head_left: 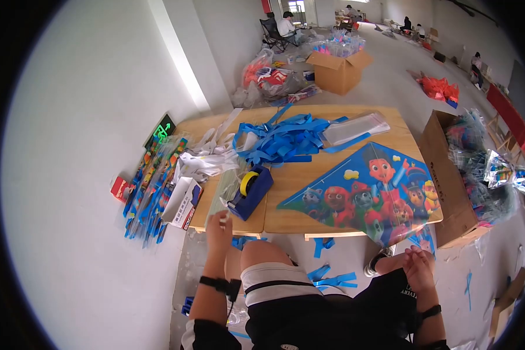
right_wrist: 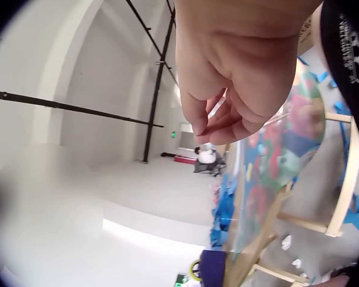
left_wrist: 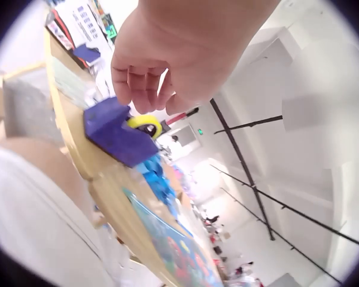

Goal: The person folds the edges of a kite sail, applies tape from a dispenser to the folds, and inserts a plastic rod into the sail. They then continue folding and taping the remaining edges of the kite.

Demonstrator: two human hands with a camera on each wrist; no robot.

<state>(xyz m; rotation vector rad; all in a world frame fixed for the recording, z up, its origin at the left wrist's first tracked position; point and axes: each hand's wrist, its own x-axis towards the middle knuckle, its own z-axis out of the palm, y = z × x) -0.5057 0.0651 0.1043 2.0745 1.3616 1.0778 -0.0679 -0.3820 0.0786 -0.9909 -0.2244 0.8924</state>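
A blue tape dispenser [head_left: 252, 195] with a yellow-cored roll [head_left: 248, 183] stands at the near left part of the wooden table. My left hand [head_left: 219, 232] hovers at the table's front edge just before it, fingers loosely bent. In the left wrist view nothing shows between those fingers [left_wrist: 145, 98]. A printed kite [head_left: 367, 198] with cartoon characters lies flat on the right side, its lower corner reaching past the front edge. Close to that corner, over my lap, is my right hand [head_left: 419, 268]. Its fingers [right_wrist: 224, 128] are loosely curled, with nothing visible in them.
Blue ribbon strips [head_left: 286, 139] and white strips [head_left: 207, 154] lie across the back of the table. Clear plastic sleeves [head_left: 356, 128] sit beside them. A white box [head_left: 182, 201] and wrapped bundles [head_left: 151, 186] are at the left. Cardboard cartons [head_left: 446, 175] stand to the right.
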